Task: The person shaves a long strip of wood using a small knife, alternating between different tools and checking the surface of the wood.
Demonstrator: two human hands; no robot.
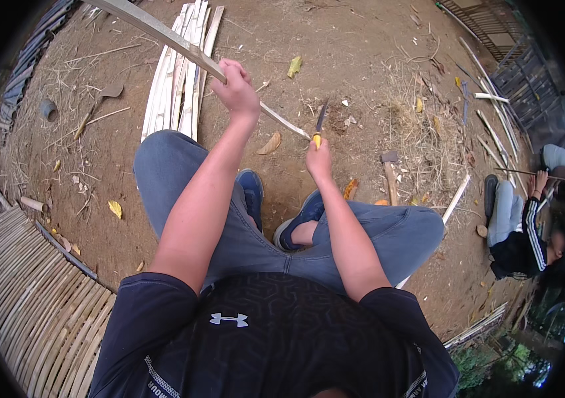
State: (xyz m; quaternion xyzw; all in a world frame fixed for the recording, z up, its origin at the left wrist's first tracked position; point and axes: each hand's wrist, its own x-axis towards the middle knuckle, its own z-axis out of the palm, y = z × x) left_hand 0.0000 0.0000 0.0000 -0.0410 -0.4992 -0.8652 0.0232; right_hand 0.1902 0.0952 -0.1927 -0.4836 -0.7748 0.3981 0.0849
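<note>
My left hand is closed around a long pale bamboo strip, which rises out past the upper left of the view. Below that fist, the strip's thinner end slants down to the right and reaches my right hand. My right hand grips a knife by its yellow handle, its dark narrow blade pointing away from me. The strip's end meets the knife near the handle; whether it touches the blade I cannot tell.
Split bamboo strips lie stacked ahead on the left. A hatchet rests by my right knee, and a hoe-like tool lies far left. A slatted bamboo panel fills the near left. Another person sits at the right with a stick.
</note>
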